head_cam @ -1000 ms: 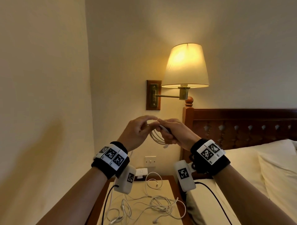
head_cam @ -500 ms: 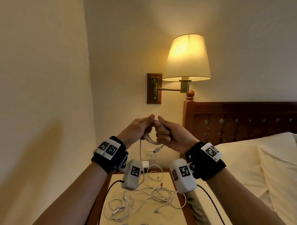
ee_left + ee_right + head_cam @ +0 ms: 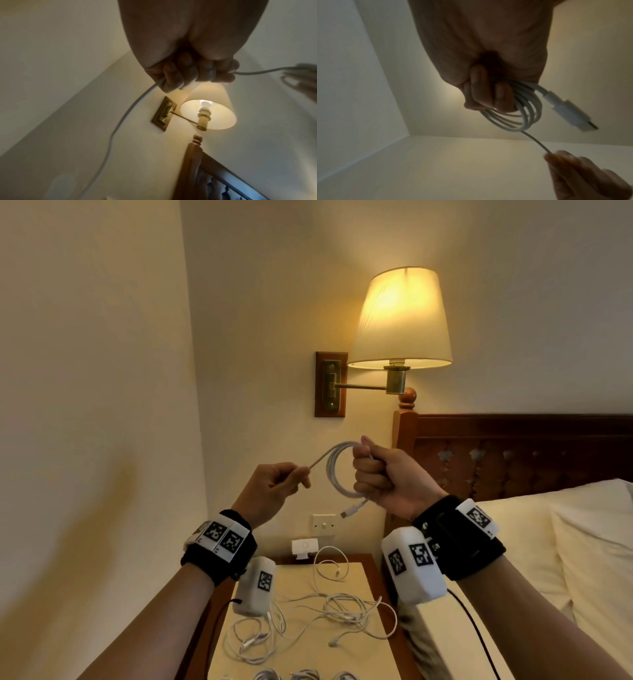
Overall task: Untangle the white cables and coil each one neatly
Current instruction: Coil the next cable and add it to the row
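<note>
- We see the right hand (image 3: 387, 474) raised in a fist, its fingers (image 3: 488, 93) curled tight around a coiled white cable (image 3: 337, 470); the loops hang out just to the left of that fist.
- From under the fist a short tail of the same cable ends in a USB plug (image 3: 344, 513), dangling free below the coil.
- The left hand (image 3: 274, 487) sits a little lower and to the left of the right one, apart from it. Its fingers are curled on the cable's straight free run, which stretches from the top of the coil down to its fingertips (image 3: 303, 479).
- In the left wrist view the cable leaves the far side of that hand and trails downward.
- Well below both hands, a nightstand (image 3: 298, 573) carries the tangled white cables (image 3: 329, 614), loose and overlapping.
- Above the right hand a lit wall lamp (image 3: 400, 320) hangs; to its right stands a wooden headboard (image 3: 513, 453) with pillows (image 3: 565, 542).
</note>
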### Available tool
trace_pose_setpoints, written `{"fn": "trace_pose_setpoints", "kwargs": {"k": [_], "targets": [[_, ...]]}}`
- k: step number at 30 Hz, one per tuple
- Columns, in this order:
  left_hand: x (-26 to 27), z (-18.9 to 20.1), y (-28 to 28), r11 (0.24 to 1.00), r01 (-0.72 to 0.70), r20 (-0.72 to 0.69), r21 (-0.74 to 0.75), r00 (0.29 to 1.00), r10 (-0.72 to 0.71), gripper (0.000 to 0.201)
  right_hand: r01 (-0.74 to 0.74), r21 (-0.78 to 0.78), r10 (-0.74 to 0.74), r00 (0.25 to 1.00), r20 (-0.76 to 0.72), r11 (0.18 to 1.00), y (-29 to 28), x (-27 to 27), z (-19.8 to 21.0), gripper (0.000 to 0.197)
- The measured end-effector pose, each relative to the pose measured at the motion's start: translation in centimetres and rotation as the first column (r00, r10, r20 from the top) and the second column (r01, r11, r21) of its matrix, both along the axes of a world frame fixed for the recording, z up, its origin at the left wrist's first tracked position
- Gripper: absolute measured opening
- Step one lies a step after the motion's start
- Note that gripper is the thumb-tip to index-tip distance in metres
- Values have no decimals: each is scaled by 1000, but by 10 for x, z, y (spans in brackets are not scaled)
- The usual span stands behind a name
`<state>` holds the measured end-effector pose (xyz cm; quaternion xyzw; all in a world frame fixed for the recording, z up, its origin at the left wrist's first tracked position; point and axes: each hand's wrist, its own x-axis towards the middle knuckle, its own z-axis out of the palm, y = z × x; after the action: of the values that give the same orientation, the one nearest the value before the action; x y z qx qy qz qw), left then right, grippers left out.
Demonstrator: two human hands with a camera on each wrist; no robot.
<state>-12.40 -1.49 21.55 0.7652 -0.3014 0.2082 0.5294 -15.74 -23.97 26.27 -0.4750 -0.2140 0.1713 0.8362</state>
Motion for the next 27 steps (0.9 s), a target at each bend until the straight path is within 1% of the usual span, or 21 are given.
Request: {"fn": "trace_pose_setpoints", "kwargs": {"k": [1, 3, 6, 8, 10, 11, 12, 13, 14, 15, 16, 17, 18, 20, 21, 24, 26, 27], "targets": [[3, -7, 5, 999, -42, 26, 3, 999, 42, 27, 11, -3, -11, 1000, 6, 1000, -3, 0, 1, 35], [12, -23, 15, 995, -101, 35, -26, 994, 102, 28, 35, -13, -35, 999, 18, 999, -8, 0, 3, 35], [26, -49, 28, 992, -124, -22, -35, 992, 123, 31, 66, 31, -66, 998, 11, 997, -13, 4, 6, 36], [31, -64, 29, 982, -190, -62, -17, 980, 189, 28, 88, 63, -90, 996, 28, 994, -15, 8, 9, 36], [27, -72, 23, 954, -297, -36, 38, 954, 298, 29, 152, 44, -155, 986, 69, 987, -17, 13, 13, 36], [20, -71, 16, 941, -326, -20, 96, 944, 329, 29, 187, 33, -189, 978, 88, 982, -18, 15, 14, 35], [10, -67, 8, 922, -332, -5, 201, 941, 340, 30, 214, 29, -216, 971, 100, 976, -18, 17, 15, 34], [-3, -61, -1, 880, -317, 11, 353, 942, 335, 31, 232, 32, -234, 967, 106, 972, -17, 19, 15, 32], [-17, -53, -10, 794, -301, 42, 529, 943, 329, 33, 246, 32, -248, 962, 113, 969, -16, 21, 15, 31], [-30, -44, -20, 675, -290, 96, 678, 946, 310, 36, 260, 20, -260, 957, 131, 965, -15, 22, 14, 30], [-42, -34, -30, 564, -289, 153, 773, 949, 276, 38, 277, -12, -271, 949, 162, 961, -13, 24, 13, 30], [-53, -25, -38, 501, -294, 202, 814, 952, 231, 41, 301, -60, -283, 937, 206, 952, -11, 25, 11, 30], [-62, -16, -45, 476, -302, 241, 826, 952, 186, 44, 333, -120, -294, 920, 259, 935, -9, 25, 8, 30], [-73, 1, -56, 464, -340, 326, 818, 939, 114, 48, 397, -231, -301, 883, 361, 888, -4, 23, 3, 30], [-75, 9, -59, 473, -361, 367, 803, 926, 84, 49, 414, -271, -292, 872, 394, 869, -2, 22, 0, 30], [-71, 25, -59, 547, -404, 467, 733, 884, 28, 44, 407, -342, -234, 863, 448, 847, 3, 16, -4, 30], [-62, 32, -55, 612, -450, 561, 650, 828, 13, 45, 423, -385, -210, 849, 485, 820, 4, 15, -6, 34], [-58, 35, -53, 635, -480, 604, 605, 797, 27, 45, 425, -400, -196, 844, 499, 812, 4, 15, -7, 36]]}}
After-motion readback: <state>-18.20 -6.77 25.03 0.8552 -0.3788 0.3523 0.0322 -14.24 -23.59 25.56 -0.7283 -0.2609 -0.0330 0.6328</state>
